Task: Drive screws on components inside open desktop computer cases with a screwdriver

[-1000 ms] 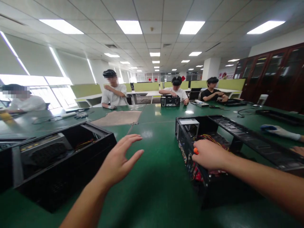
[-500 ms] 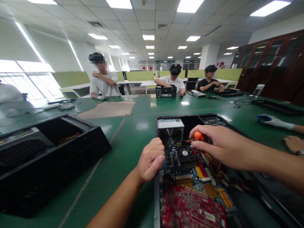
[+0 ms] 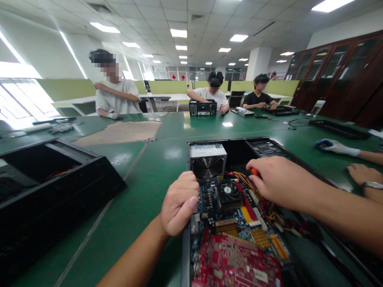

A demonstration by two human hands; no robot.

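Observation:
An open black computer case (image 3: 266, 145) lies on the green table (image 3: 140, 187) in front of me. Inside are a power supply with a fan (image 3: 208, 161), a blue motherboard (image 3: 239, 221) and a red expansion card (image 3: 236, 263). My left hand (image 3: 179, 203) is closed round the case's left edge, beside the power supply. My right hand (image 3: 279, 181) reaches into the case above the coloured cables, its fingers wrapped round an orange-handled tool (image 3: 254, 172) whose tip is hidden.
A second open black case (image 3: 56, 179) lies to my left. Three people sit at the far side, one with a black case (image 3: 202, 107). A neighbour's gloved hand (image 3: 335, 147) and bare hand (image 3: 362, 173) rest at the right. A brown mat (image 3: 122, 131) lies beyond.
My view swung over the case. My left hand went from open above the table to gripping the case's left edge. My right hand, still on the orange tool, lowered slightly into the case.

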